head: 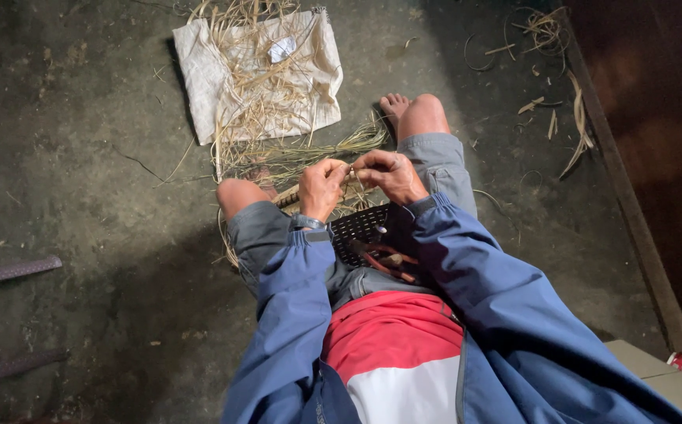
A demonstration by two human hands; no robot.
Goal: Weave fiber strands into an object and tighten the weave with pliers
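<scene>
- A thin straw strand sits pinched between both hands just above the knees, near the centre of the view.
- The left hand and right hand meet fingertip to fingertip, each closed narrowly on the strand; the step in hand looks like twisting or joining fibre, and the next move likely calls for steady tension.
- A dark woven basket rests in the lap at 6 o'clock of the hands.
- Loose straw fans across the concrete floor at 11 o'clock.
- A pale cloth sack lies beyond, at 11 o'clock, strewn with more straw.
</scene>
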